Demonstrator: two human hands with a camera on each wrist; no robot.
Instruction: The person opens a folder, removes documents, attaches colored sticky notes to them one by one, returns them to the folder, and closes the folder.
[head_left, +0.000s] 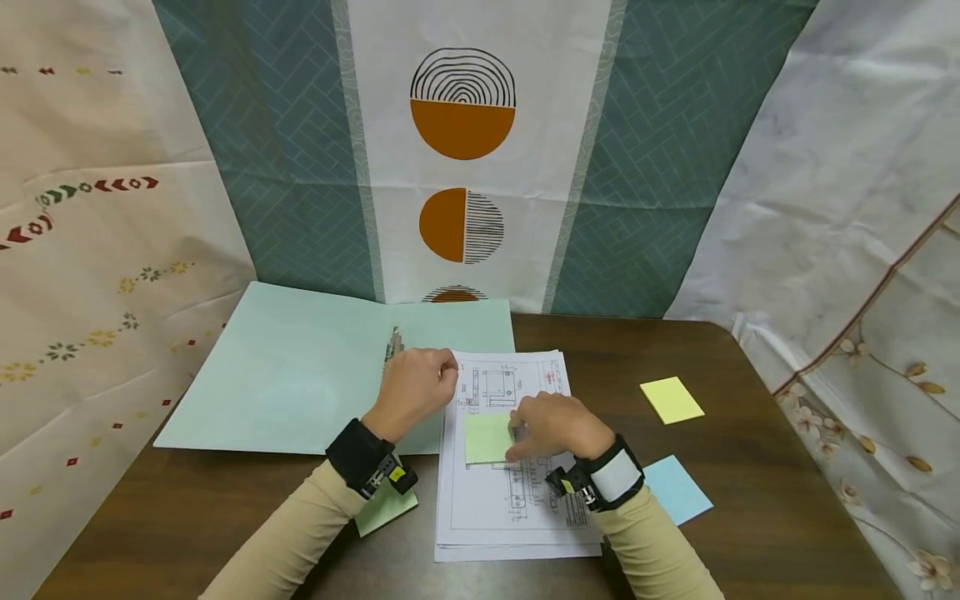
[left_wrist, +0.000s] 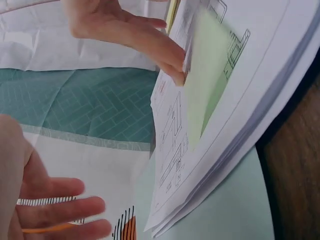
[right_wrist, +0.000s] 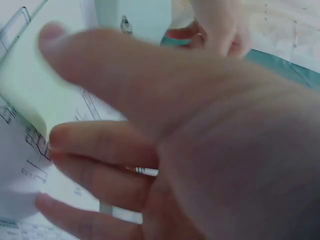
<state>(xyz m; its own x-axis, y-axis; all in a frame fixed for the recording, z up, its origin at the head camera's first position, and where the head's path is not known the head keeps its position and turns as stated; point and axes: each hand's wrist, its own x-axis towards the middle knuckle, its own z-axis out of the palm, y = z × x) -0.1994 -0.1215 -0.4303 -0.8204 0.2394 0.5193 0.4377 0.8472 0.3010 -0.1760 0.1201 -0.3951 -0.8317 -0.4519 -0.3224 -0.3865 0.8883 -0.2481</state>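
Head view: right grip (head_left: 561, 423) loosely parted, touching green note (head_left: 486, 438)

your pale green note (head_left: 486, 439) is plain, and your white sheets (head_left: 476, 521) carry black line drawings with a small red mark. your sleeves (head_left: 285, 533) are tan; your wristbands (head_left: 352, 454) are black, the right one with a white patch. you have a mint folder (head_left: 277, 375), a yellow note (head_left: 672, 400), a light blue note (head_left: 677, 492) and a brown bench (head_left: 765, 500). your backdrop (head_left: 277, 150) joins teal panels in a brick pattern to a white strip with circles half orange, half black-lined; the cream cloth (head_left: 105, 292) shows red, green and yellow motifs.
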